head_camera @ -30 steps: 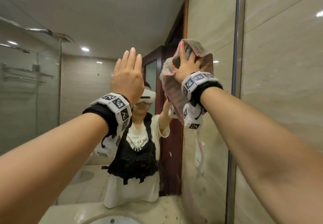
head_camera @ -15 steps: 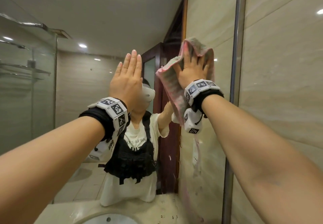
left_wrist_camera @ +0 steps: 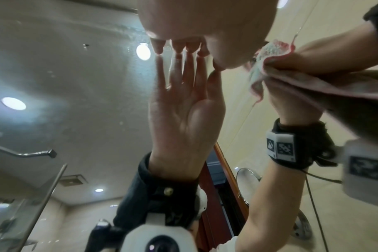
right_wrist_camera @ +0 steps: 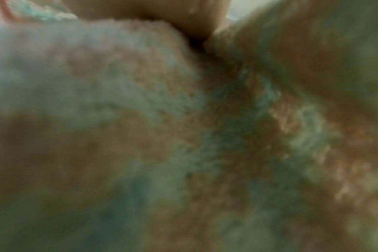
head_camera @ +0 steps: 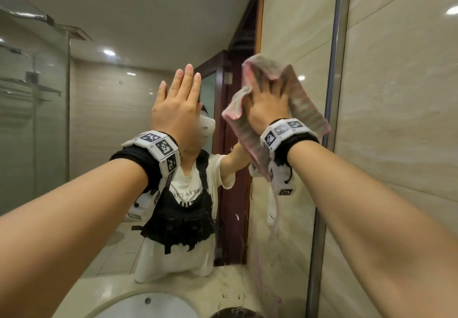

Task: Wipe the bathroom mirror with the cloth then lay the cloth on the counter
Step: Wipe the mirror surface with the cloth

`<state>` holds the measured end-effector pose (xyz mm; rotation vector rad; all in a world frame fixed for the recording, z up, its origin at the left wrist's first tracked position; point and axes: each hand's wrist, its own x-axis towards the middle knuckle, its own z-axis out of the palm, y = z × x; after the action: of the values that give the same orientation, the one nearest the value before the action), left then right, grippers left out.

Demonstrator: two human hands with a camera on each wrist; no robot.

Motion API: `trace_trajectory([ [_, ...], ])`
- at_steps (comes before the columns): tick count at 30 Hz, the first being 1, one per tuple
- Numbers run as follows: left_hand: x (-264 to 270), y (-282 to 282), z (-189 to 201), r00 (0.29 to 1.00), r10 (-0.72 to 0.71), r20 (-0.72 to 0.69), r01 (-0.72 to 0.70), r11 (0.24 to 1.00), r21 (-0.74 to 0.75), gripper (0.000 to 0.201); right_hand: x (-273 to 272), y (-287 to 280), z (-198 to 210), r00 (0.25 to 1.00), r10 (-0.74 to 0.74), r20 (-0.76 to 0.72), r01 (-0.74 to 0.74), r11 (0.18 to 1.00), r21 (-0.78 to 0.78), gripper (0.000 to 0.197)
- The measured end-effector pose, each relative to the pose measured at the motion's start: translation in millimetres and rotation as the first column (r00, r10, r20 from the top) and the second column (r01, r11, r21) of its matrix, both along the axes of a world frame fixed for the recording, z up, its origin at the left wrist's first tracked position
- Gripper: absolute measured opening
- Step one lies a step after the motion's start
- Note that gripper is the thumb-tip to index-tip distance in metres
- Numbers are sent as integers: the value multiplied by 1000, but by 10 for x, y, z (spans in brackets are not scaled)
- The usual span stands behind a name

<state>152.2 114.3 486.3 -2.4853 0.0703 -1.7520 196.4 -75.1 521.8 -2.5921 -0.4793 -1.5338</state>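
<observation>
Pressing cloth (head_camera: 301,102) flat, right hand (head_camera: 269,105); left hand (head_camera: 177,109) raised.

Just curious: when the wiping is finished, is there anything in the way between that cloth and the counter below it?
Nothing visible. The cloth is pressed to the mirror under the right hand; only bare glass lies above the counter.

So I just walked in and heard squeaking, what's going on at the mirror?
A person is wiping the bathroom mirror. Their right hand presses a pink-edged cloth flat against the glass near the mirror's right edge. The left hand is open, fingertips touching the glass beside it. The cloth is not yet on the counter, which lies below beside the sink.
</observation>
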Motion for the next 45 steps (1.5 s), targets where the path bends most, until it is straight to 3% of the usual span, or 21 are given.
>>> trace_trajectory([
  [2, 3, 3, 2, 1000, -5, 10, 5, 1000, 0, 51, -5, 88, -104, 997, 36, 74, -27, 992, -122, 61],
  [4, -7, 13, 2, 1000, -13, 2, 13, 1000, 4, 51, 21, 97, -201, 995, 33, 95, -22, 993, -115, 59],
  [11, 1, -5, -113, 1000, 22, 18, -22, 1000, 7, 54, 87, -125, -717, 998, -58, 1, 57, 982, 180, 65],
  [18, -76, -46, -779, 998, -18, -61, 17, 1000, -8, 62, -162, -116, -1662, 977, 0, -214, 12, 999, 51, 67],
  [21, -112, 33, -1014, 996, 4, -92, -7, 999, -32, 62, -164, -119, -1866, 965, -14, -262, 9, 1000, -21, 67],
  [26, -100, 140, -1114, 995, 19, -95, -21, 999, -26, 62, -123, 5, -1496, 984, -15, -176, 6, 999, -54, 67],
  [31, -57, 153, -1118, 997, 20, -68, -21, 1000, -2, 61, -59, 299, -1058, 996, 11, -86, -10, 1000, 14, 66],
  [35, -43, 196, -1136, 1000, 21, -23, -20, 999, 34, 62, -82, 193, -1277, 1000, -28, -9, 25, 969, -246, 62],
  [37, -44, 212, -1136, 1000, 19, -12, -18, 999, 50, 61, 0, 36, -1181, 999, -42, 26, 48, 947, -318, 59],
  [38, -45, 212, -1133, 1000, 19, -10, -19, 998, 53, 60, 49, -51, -1072, 998, -42, 45, 53, 964, -262, 59],
  [41, -60, 209, -1124, 1000, 24, -18, -23, 999, 49, 61, 183, -290, -705, 998, -52, 21, 50, 994, 96, 64],
  [45, -84, 203, -1113, 999, 26, -40, -24, 998, 51, 62, 197, -371, -550, 991, -134, -10, 131, 951, 281, 64],
])
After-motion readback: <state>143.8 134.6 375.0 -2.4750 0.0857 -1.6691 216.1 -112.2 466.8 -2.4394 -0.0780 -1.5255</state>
